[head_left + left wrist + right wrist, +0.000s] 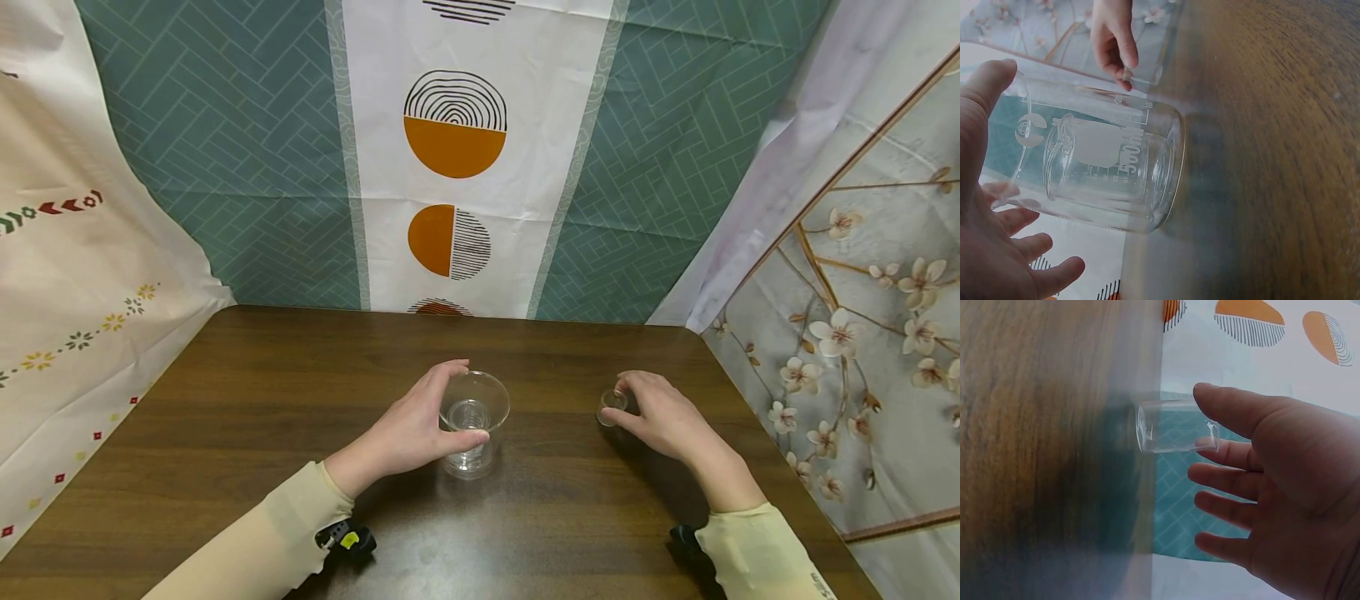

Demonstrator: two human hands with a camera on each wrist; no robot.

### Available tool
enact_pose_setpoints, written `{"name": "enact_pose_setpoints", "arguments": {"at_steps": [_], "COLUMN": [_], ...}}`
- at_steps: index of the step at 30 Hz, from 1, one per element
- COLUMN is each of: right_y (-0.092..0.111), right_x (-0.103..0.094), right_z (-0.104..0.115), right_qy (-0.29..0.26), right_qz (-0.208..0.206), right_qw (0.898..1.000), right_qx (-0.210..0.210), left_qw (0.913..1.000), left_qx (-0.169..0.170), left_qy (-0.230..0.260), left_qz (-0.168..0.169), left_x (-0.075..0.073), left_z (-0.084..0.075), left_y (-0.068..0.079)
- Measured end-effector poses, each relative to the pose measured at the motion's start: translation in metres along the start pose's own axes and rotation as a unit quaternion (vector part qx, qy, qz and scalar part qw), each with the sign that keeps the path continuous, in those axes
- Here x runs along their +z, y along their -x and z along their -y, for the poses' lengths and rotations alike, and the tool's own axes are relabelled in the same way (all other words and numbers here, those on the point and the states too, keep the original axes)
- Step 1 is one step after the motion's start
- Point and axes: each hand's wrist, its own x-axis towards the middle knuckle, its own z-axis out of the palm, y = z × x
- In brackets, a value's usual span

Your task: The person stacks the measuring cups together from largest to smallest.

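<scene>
A large clear glass beaker (495, 408) marked 500 ml stands upright on the wooden table, with a smaller beaker (1100, 178) nested inside it. My left hand (420, 421) spans its rim, thumb on the near side and index finger on the far side; the other fingers are spread. To the right, my right hand (663, 412) pinches a small clear glass cylinder (1175, 428) near its rim between thumb and index finger, the other fingers stretched out. The small glass is upright, at or just above the table; I cannot tell whether its base touches.
The brown wooden table (285, 392) reaches back to a green and white patterned cloth (247, 150). A cream cloth (97, 275) hangs along the left side, a flowered cloth (885, 375) along the right. Bare tabletop lies between the two hands.
</scene>
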Motion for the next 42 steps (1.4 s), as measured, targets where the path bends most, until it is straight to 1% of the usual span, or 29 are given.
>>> {"name": "enact_pose_setpoints", "arguments": {"at_steps": [32,42], "right_y": [0.0013,0.0011], "right_x": [-0.0004,-0.0014], "right_z": [0.0073,0.0092], "right_qy": [0.003,0.008], "right_qz": [-0.02,-0.023], "right_qw": [1.0,0.999], "right_qx": [-0.016,-0.027], "left_qw": [1.0,1.0], "left_qx": [-0.002,-0.002], "left_qy": [0.003,0.003], "left_qz": [0.002,0.003], "left_x": [-0.0003,-0.0002], "left_z": [-0.0011,0.0], "left_y": [0.0006,0.0006]}}
